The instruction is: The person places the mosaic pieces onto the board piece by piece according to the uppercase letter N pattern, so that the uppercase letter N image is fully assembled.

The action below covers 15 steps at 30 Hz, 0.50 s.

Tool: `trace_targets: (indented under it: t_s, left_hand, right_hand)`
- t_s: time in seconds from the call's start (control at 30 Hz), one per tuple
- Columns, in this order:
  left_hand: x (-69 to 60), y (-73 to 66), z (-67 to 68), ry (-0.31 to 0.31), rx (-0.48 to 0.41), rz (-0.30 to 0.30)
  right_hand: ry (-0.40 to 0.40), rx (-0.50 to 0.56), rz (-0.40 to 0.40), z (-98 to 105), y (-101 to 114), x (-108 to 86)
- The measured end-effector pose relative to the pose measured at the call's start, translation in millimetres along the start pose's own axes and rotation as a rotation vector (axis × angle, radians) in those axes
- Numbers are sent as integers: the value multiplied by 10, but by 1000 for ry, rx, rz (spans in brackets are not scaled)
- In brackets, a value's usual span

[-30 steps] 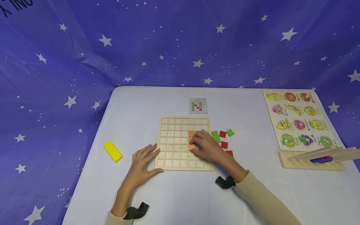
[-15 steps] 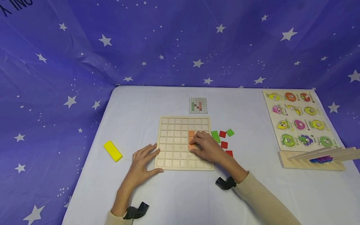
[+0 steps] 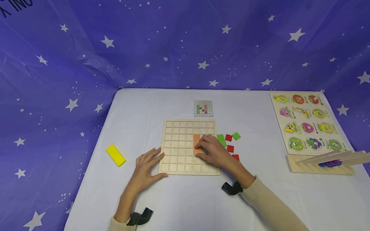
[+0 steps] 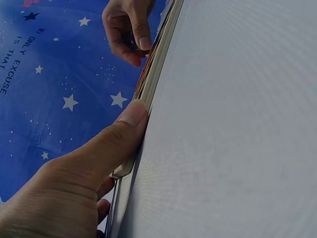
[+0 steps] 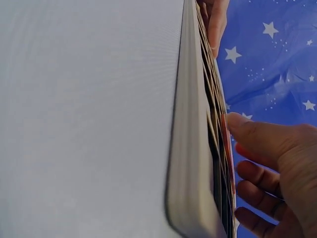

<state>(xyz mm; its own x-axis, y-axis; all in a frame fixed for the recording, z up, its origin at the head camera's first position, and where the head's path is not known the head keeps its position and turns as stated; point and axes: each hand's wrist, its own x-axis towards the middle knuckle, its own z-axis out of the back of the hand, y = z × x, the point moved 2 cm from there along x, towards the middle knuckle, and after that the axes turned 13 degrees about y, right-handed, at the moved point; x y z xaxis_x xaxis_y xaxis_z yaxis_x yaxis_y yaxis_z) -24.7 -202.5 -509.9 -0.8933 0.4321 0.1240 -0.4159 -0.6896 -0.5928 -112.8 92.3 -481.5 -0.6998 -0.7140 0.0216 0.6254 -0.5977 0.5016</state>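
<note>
Almost nothing has moved since a second ago: the right hand (image 3: 212, 149) stays bent over the orange flat wooden-looking column of squares (image 3: 197, 137), and the left hand (image 3: 145, 166) keeps its place. The orange column sits in the fifth column from the left of the pale wooden square grid board (image 3: 183, 159), covering the third to fifth rows from the far edge. The right hand's thumb and forefinger pinch its near end; its far end shows beyond the fingertips. The left fingers, spread and fairly straight, grasp nothing; they touch the board's left edge, the thumb its near edge. The orange is light, matt and marked into squares; whether one piece or several, I cannot tell.
</note>
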Motion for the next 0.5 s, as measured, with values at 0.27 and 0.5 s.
trace_targets:
  t_s: [0.27, 0.5]
  left_hand:
    - [-6, 10, -15, -5, -4, -2]
    - [0, 9, -13, -8, 2, -5]
  right_hand:
    - [-82, 66, -17, 218, -101, -132]
    - [-128, 68, -96, 417, -407, -335]
